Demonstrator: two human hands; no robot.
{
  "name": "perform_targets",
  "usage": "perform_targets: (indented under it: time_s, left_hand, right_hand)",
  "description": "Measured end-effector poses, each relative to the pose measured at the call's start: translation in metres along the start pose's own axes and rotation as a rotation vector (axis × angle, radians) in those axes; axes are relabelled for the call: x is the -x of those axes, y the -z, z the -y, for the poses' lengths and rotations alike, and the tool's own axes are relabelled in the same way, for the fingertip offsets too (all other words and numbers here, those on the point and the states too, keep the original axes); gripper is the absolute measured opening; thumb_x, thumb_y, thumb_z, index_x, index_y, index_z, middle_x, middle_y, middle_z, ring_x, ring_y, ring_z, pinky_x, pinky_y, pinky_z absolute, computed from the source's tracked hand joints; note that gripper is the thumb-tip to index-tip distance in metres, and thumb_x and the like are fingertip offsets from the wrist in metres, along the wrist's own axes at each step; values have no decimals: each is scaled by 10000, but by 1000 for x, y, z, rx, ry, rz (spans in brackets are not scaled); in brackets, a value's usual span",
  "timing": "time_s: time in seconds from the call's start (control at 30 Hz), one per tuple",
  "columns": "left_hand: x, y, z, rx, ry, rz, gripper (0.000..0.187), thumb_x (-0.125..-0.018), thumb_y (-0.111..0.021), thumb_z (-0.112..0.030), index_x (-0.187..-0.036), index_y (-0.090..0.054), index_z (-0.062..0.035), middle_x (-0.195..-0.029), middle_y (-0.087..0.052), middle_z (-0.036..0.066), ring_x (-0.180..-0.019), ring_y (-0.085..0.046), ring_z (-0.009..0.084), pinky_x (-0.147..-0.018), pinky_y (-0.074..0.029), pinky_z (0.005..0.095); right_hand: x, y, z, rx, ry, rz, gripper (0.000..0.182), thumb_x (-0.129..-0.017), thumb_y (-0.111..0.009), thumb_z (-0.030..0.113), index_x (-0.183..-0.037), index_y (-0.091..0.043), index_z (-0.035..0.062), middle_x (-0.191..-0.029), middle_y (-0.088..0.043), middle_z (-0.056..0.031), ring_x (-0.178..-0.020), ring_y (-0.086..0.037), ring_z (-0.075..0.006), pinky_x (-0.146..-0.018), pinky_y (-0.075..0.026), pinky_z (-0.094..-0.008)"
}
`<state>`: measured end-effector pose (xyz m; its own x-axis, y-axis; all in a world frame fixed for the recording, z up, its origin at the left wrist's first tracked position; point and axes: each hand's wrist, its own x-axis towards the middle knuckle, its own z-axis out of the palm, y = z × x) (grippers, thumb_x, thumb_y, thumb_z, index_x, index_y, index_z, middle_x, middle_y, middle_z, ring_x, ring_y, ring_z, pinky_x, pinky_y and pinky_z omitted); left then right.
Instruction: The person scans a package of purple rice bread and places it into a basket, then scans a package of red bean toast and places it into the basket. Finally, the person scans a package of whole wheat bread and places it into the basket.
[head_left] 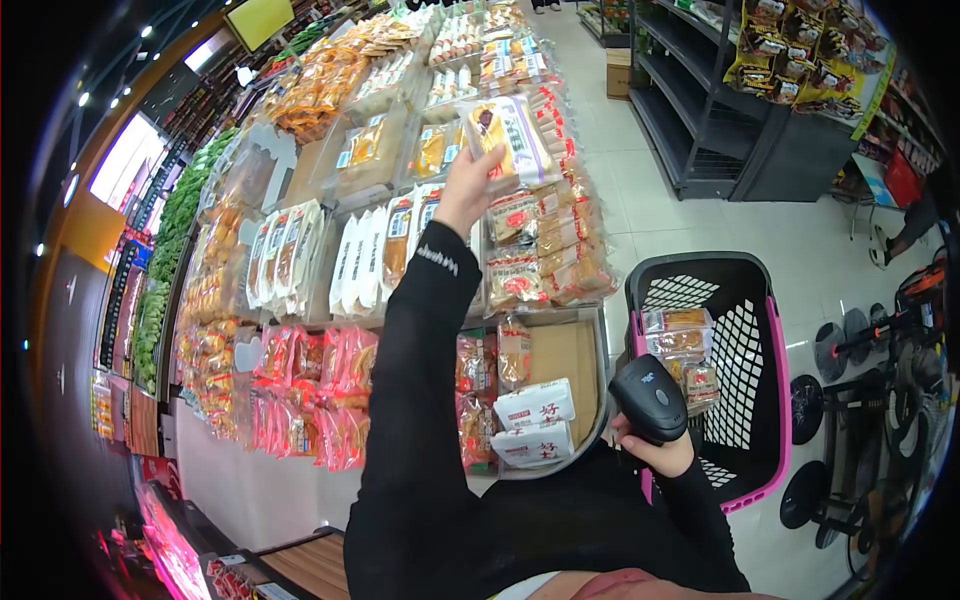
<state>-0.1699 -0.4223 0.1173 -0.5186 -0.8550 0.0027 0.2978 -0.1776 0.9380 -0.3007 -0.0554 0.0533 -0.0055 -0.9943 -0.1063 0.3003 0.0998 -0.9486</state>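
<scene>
My left hand (474, 184) reaches out over the display and grips a packaged bread (512, 140) in a clear wrapper with a purple edge, thumb on top. Below my left forearm lie rows of packaged breads in white wrappers (285, 260). My right hand (657, 452), close to my body, is closed round a black handheld barcode scanner (648, 398); the scanner hides part of its fingers. Just beside it stands a black shopping basket with a pink rim (780, 400), holding several packaged breads (680, 335).
The display's near corner has a cardboard-lined bin (555, 350) with white packets (535, 405). Pink packaged snacks (310, 365) lie to the left. A tiled aisle (625, 200) runs along the right, with dark shelving (680, 110) beyond. Black stands with round plates (835, 400) are at far right.
</scene>
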Motion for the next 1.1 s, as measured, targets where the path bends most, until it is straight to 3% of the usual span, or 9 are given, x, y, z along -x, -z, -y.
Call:
perform_targets:
  time_s: [0.2,0.37,0.47,0.53,0.77,0.8,0.87,1.0,1.1]
  left_hand:
    - [-116,9,59,37,-7,-155,245,-755,-484,13,-988,-418,-27,-934,-524,116,-775,-562,256,-643,-486,393]
    - [-169,19,102,30,58,-102,328,-723,-495,29,-1041,-444,-29,-899,-521,74,-801,-547,201,-633,-498,394]
    - [-183,30,127,-251,22,-134,397,-711,-531,-15,-1094,-427,-26,-948,-533,115,-822,-556,264,-649,-490,398]
    - [-173,27,123,-1317,-229,-251,470,-707,-553,-79,-1146,-395,-22,-1050,-486,200,-931,-502,348,-760,-439,407]
    - [-137,9,119,-1437,-508,-260,489,-695,-524,-94,-1155,-373,-22,-1160,-366,257,-1069,-369,380,-894,-316,406]
    - [-121,5,109,-1436,-581,-140,472,-704,-516,-119,-1144,-377,-21,-1113,-401,266,-1036,-401,376,-877,-339,394]
    - [-71,-20,71,-1520,-226,269,459,-711,-504,-138,-1137,-383,-18,-1036,-473,235,-972,-458,351,-838,-371,374]
    - [45,-47,19,-1462,-62,1094,450,-757,-518,-248,-1140,-407,-41,-936,-537,200,-866,-519,326,-748,-409,367]
    - [136,-64,0,-1429,-199,961,452,-742,-555,-242,-1123,-424,-39,-985,-517,173,-866,-509,321,-737,-411,355]
  right_hand:
    - [-4,8,-11,15,-61,-78,328,-702,-594,1,-1013,-488,8,-870,-560,-58,-772,-527,-104,-694,-431,-248]
    - [-12,9,-16,17,-89,-158,276,-699,-599,4,-962,-515,6,-844,-571,-43,-789,-529,-111,-717,-421,-255]
    - [-16,14,-29,80,-30,-130,329,-714,-572,-14,-1026,-468,2,-877,-559,-85,-729,-541,-118,-648,-446,-252]
    - [-19,13,-29,49,-52,-146,322,-720,-570,-7,-1025,-468,3,-873,-560,-83,-729,-541,-116,-646,-446,-250]
    - [-26,6,-48,1,-62,-220,294,-738,-564,26,-1012,-464,-8,-805,-553,-84,-668,-536,-114,-589,-440,-235]
    - [-26,8,-55,-30,-33,-258,294,-725,-574,15,-1001,-472,0,-778,-551,-58,-664,-534,-103,-589,-436,-235]
    - [-22,3,-54,-65,-23,-374,262,-726,-575,34,-968,-481,7,-705,-535,-30,-596,-517,-91,-552,-419,-222]
    - [-16,8,-63,-371,-50,-381,196,-741,-546,86,-904,-461,20,-672,-531,-67,-532,-501,-118,-496,-408,-229]
    - [-5,12,-71,-776,-122,-259,160,-780,-500,159,-897,-455,60,-682,-525,-77,-530,-495,-139,-486,-408,-244]
